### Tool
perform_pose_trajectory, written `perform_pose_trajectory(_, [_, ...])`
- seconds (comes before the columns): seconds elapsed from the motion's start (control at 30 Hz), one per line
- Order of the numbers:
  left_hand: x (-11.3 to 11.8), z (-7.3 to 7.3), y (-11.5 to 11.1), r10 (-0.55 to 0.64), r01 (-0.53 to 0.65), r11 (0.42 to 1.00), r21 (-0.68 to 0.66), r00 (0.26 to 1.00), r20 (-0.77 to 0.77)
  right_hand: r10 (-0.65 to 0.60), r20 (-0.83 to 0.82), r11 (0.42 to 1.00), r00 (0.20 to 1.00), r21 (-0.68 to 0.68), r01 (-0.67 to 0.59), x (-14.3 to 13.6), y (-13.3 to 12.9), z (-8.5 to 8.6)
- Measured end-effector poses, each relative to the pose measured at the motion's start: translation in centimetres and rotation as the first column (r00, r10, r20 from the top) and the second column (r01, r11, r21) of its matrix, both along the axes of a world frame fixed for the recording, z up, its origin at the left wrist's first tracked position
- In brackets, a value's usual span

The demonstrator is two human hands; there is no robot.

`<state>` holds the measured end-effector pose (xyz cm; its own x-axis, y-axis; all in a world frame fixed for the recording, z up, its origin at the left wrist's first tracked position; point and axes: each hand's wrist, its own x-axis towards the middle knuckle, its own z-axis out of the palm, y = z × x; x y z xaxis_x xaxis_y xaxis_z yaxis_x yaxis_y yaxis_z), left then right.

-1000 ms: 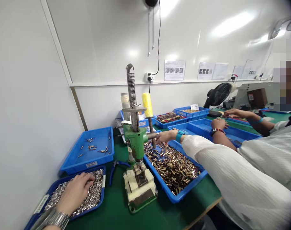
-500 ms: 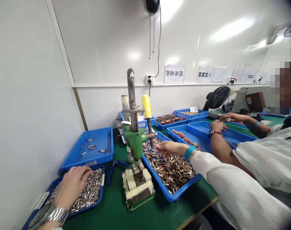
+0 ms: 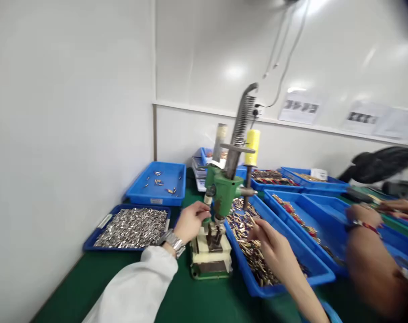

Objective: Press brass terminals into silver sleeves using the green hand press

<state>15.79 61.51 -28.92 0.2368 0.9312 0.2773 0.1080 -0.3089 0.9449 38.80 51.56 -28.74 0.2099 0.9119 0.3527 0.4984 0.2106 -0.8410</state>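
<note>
The green press (image 3: 227, 193) stood between the hands, blocking the middle. The right hand (image 3: 271, 246) pinched a slim gold piece (image 3: 252, 220) above the blue tray (image 3: 254, 288); whether the left hand (image 3: 191, 220) gripped anything, I couldn't tell. The silver-parts tray (image 3: 89, 244) edged the left; green tabletop (image 3: 204, 303) stretched in front.

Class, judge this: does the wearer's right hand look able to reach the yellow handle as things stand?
Probably yes: nothing visible stands between the right hand and the yellow handle above it, though that hand seems to pinch a small piece.
</note>
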Motion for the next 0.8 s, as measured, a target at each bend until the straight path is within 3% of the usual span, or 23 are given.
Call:
perform_pose_trajectory(0.07, [0.6,-0.6,-0.3,-0.036,0.036,0.999,0.039,0.999,-0.009,0.087,-0.218,0.994,0.972,-0.05,-0.1,-3.3,-1.6,-0.4])
perform_pose_trajectory(0.17, [0.3,-0.8,-0.9,-0.035,0.043,0.993,0.112,0.997,-0.069,0.131,-0.567,0.971,0.813,-0.092,-0.221,-8.7,-1.8,-1.3])
perform_pose_trajectory(0.27, [-0.4,-0.5,-1.4,-0.018,0.028,0.992,0.124,0.996,-0.083,0.042,-0.732,0.989,0.68,-0.068,-0.133,-12.3,-0.3,-2.1])
perform_pose_trajectory(0.33, [-0.8,-0.2,-1.6,-0.022,0.029,0.993,0.112,0.998,-0.062,0.002,-0.763,0.999,0.647,-0.03,-0.039,-13.2,0.6,-2.5])
perform_pose_trajectory(0.43, [-0.8,0.2,-1.6,-0.107,0.107,0.992,0.062,0.994,-0.006,-0.013,-0.738,1.0,0.675,0.003,0.023,-13.2,0.8,-3.1])
perform_pose_trajectory(0.6, [0.1,0.4,-1.8,-0.247,0.266,0.959,-0.099,0.954,0.168,0.02,-0.664,1.0,0.747,0.018,-0.011,-12.5,0.3,-3.4])
perform_pose_trajectory(0.8, [0.5,0.0,-2.3,-0.317,0.468,0.826,-0.315,0.847,0.426,0.019,-0.628,1.0,0.778,0.016,-0.012,-12.2,0.2,-4.0])
